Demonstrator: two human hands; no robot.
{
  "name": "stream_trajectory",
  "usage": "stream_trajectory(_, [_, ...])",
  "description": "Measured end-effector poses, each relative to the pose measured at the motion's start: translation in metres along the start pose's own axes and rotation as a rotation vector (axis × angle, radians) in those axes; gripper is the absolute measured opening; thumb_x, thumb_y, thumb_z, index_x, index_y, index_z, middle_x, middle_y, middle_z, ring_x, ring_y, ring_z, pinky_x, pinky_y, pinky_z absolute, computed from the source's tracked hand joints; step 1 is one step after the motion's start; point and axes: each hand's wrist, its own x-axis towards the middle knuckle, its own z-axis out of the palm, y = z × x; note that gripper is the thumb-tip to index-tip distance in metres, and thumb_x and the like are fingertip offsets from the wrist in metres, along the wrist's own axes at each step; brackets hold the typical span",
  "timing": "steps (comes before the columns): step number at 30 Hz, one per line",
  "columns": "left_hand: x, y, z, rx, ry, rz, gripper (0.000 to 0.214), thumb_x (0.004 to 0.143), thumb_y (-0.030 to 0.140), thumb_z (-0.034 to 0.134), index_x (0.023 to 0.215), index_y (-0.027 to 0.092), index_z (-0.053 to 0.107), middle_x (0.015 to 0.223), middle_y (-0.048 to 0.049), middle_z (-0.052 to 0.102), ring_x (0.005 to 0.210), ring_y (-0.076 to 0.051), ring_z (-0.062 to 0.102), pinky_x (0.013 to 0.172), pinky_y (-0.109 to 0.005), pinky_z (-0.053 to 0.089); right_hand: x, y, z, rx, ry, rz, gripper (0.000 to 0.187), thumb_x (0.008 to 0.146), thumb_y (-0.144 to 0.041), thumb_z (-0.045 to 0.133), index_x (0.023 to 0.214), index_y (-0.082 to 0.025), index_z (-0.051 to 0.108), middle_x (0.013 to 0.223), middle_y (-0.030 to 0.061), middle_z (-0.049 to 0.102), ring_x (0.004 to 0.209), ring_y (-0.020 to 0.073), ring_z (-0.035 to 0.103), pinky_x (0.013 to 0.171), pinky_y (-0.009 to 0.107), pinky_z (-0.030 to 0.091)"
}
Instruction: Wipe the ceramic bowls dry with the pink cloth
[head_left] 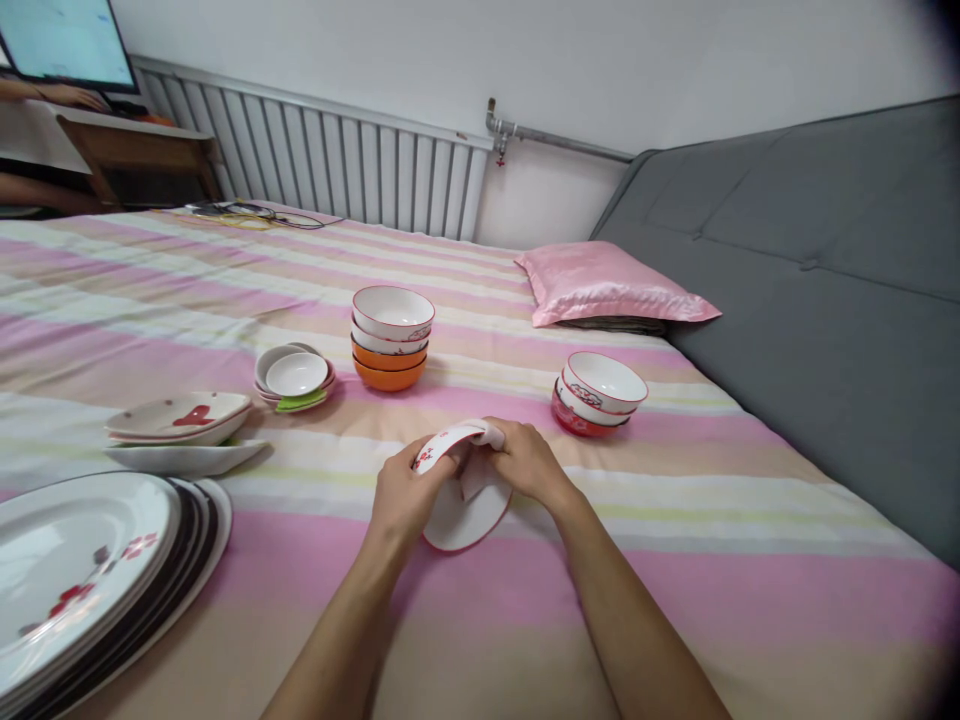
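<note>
A white bowl (461,522) with a red rim and red flowers is tipped on its side just above or on the striped bedspread, its opening toward me. My left hand (401,490) is closed around the bowl's left wall. At the upper right of the rim, my right hand (531,462) presses a pale cloth (474,472) against the bowl; part of the cloth hangs inside. Some of my fingers are hidden behind the bowl. To the right stands a stack of bowls (598,392), and beyond my left hand a taller stack with orange bowls (390,376) below.
Large plates (90,570) are stacked at the lower left, with oblong dishes (180,425) and small dishes (296,375) behind. A pink pillow (611,280) lies by the grey headboard (810,220). Cables (255,214) lie at the far edge. Another person's hand (73,97) rests at a desk.
</note>
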Motion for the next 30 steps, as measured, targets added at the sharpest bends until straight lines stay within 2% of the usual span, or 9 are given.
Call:
stream_trajectory(4, [0.0,-0.005,-0.001,-0.043,-0.081,-0.088,0.034,0.071,0.044,0.059,0.082,0.014,0.071,0.078,-0.0059,0.07,0.078,-0.026,0.062,0.066,-0.031,0.044,-0.004,-0.004,-0.007,-0.096,-0.014,0.012,0.028,0.073,-0.015,0.052,0.091,-0.028,0.068,0.089,-0.001,0.073,0.083,0.0206,0.064,0.066,0.025,0.039])
stream_trajectory(9, [-0.003,-0.003,0.002,-0.046,-0.134,-0.162,0.036,0.071,0.042,0.059,0.091,0.014,0.07,0.089,-0.0095,0.072,0.087,-0.031,0.064,0.071,-0.035,0.046,-0.003,0.003,-0.005,-0.023,-0.087,0.016,0.031,0.073,-0.014,0.052,0.094,-0.028,0.069,0.092,-0.0017,0.073,0.083,0.0191,0.065,0.067,0.024,0.041])
stream_trajectory(14, [-0.005,0.003,0.001,-0.114,-0.161,-0.051,0.038,0.072,0.042,0.06,0.097,0.015,0.069,0.101,-0.0098,0.07,0.103,-0.03,0.059,0.084,-0.035,0.043,-0.005,-0.002,-0.006,-0.059,-0.075,-0.039,0.039,0.07,-0.011,0.05,0.098,-0.03,0.069,0.094,-0.0023,0.074,0.086,0.0193,0.065,0.07,0.024,0.041])
stream_trajectory(19, [-0.007,0.01,-0.003,-0.176,-0.148,-0.123,0.042,0.07,0.045,0.064,0.098,0.014,0.064,0.089,-0.0081,0.069,0.088,-0.027,0.062,0.072,-0.031,0.044,-0.009,-0.014,-0.007,-0.062,-0.058,-0.139,0.056,0.067,-0.005,0.047,0.11,-0.037,0.066,0.099,-0.005,0.074,0.091,0.0193,0.066,0.072,0.024,0.043])
stream_trajectory(25, [-0.008,0.014,-0.005,-0.086,-0.206,-0.101,0.033,0.068,0.039,0.066,0.091,0.016,0.067,0.083,-0.0038,0.066,0.084,-0.024,0.059,0.068,-0.029,0.041,-0.007,-0.013,-0.004,0.02,-0.08,-0.184,0.057,0.072,-0.006,0.049,0.116,-0.037,0.064,0.106,-0.005,0.072,0.098,0.0192,0.065,0.082,0.025,0.046])
stream_trajectory(30, [-0.007,0.011,-0.001,-0.149,-0.174,-0.15,0.033,0.066,0.036,0.064,0.091,0.015,0.068,0.077,-0.0033,0.066,0.074,-0.022,0.059,0.063,-0.028,0.04,-0.006,-0.01,-0.004,0.027,-0.078,-0.184,0.058,0.07,-0.004,0.048,0.115,-0.036,0.064,0.103,-0.0048,0.073,0.096,0.0192,0.066,0.081,0.025,0.047])
